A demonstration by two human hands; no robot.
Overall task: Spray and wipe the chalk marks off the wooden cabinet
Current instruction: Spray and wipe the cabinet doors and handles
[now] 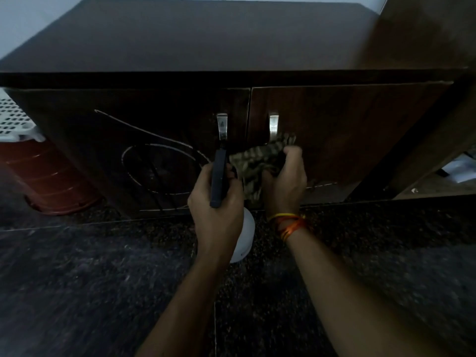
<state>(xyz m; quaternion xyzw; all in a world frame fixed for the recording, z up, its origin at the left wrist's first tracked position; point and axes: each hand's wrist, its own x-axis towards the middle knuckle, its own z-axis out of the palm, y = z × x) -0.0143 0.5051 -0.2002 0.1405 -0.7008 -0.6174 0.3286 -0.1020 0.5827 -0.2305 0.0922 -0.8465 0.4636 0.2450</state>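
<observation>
A low dark wooden cabinet (360,140) with two doors and metal handles fills the upper view. White chalk marks (159,150), an oval crossed by a long diagonal line, cover the left door; a faint chalk line runs low on the right door. My left hand (216,199) grips a spray bottle (244,235) with a black head and a white body, held in front of the gap between the doors. My right hand (286,179) clutches a patterned green-brown cloth (255,161) just below the right door's handle, touching the left hand's fingers.
A red-brown bucket (51,181) stands on the floor left of the cabinet, with a white perforated basket (14,117) above it. Dark speckled stone floor (103,279) spreads in front. A taller wooden unit (443,99) with papers on a low shelf adjoins on the right.
</observation>
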